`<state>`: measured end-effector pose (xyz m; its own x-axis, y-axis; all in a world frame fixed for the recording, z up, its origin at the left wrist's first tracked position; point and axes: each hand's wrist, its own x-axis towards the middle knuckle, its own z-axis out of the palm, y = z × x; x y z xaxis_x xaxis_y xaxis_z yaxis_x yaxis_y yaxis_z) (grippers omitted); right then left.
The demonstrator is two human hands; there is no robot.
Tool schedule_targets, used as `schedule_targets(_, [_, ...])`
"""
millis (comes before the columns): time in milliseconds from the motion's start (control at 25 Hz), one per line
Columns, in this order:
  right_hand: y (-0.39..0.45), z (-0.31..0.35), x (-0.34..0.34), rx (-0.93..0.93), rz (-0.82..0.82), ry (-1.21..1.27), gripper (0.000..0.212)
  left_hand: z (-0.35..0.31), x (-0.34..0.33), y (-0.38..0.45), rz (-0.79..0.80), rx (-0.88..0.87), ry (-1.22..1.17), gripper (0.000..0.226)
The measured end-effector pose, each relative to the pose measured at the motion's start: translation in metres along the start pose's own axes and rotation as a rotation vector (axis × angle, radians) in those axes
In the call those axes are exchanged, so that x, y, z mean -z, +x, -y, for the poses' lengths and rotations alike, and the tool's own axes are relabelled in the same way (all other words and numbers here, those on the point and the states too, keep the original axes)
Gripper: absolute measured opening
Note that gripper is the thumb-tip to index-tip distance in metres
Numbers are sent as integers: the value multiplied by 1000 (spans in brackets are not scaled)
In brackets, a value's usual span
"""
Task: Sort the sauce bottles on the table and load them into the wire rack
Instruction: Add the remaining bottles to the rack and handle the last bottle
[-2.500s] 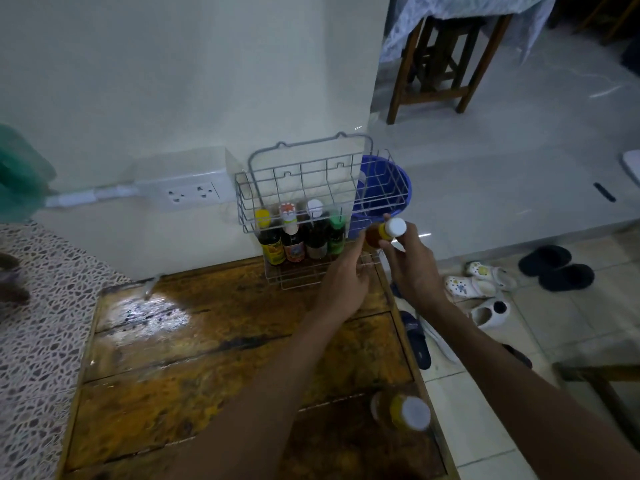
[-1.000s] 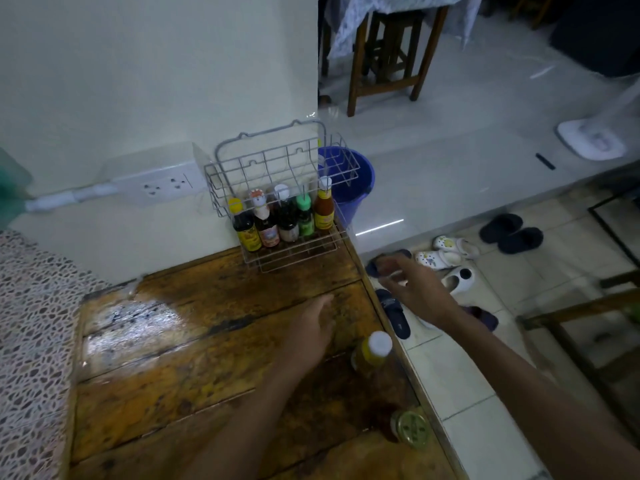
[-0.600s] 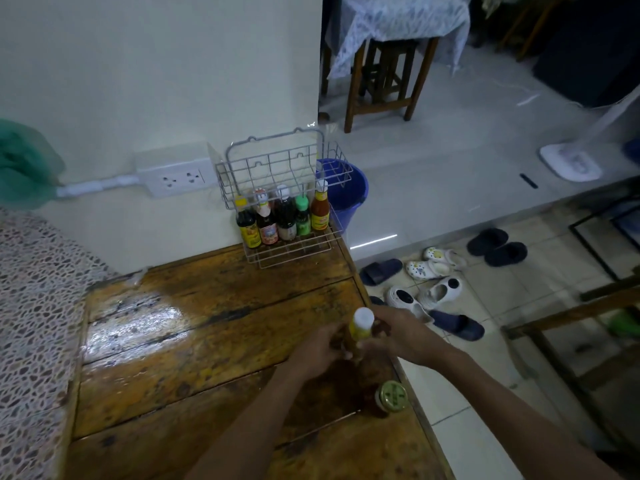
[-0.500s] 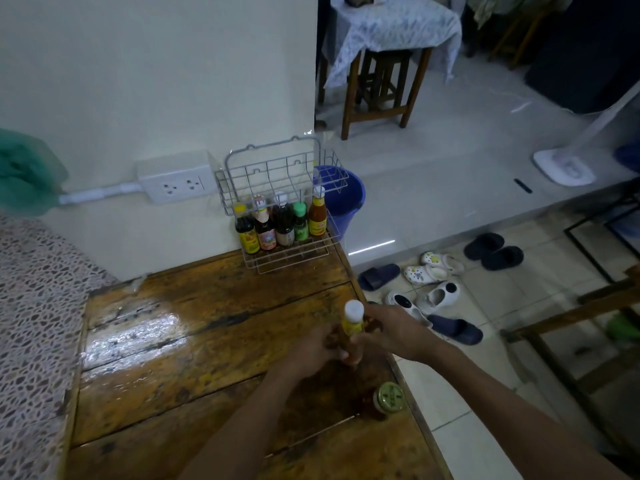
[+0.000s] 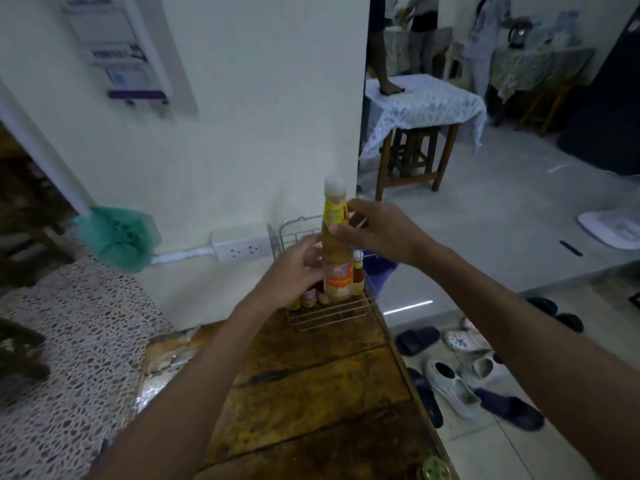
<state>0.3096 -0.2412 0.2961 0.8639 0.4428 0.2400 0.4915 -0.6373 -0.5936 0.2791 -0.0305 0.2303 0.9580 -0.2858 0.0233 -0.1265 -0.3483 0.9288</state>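
Both hands hold a tall orange sauce bottle (image 5: 335, 258) with a white cap upright in the air, in front of the wire rack (image 5: 329, 315). My left hand (image 5: 294, 275) grips its lower body at the label. My right hand (image 5: 374, 230) pinches its neck by the yellow collar. The rack stands at the far end of the wooden table (image 5: 304, 393) against the wall and holds several small bottles (image 5: 357, 277), mostly hidden behind the raised bottle and my left hand. A jar with a green-gold lid (image 5: 434, 470) stands at the table's near right edge.
A white power strip (image 5: 242, 250) and a green cloth (image 5: 117, 237) lie left of the rack along the wall. A blue bucket (image 5: 379, 270) sits behind the rack. Sandals and clogs (image 5: 453, 384) litter the floor right of the table. A patterned mat (image 5: 69, 358) covers the surface on the left.
Both hands have lifted the white-capped bottle off the table and carried it up toward the rack. The view has tilted upward.
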Motion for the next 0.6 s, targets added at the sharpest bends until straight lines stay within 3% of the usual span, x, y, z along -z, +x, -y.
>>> schedule_targets(200, [71,11,-7,46,-58,-18,42,-19,47,37,-220,-27,130,55])
schedule_targets(360, [105,-1,-44,97,-52,-48,40,11,59,52,-308,27,193,52])
schedule_targets(600, [129,-29,-93,93,-23,-18,40,58,63,69,-441,51,580,42])
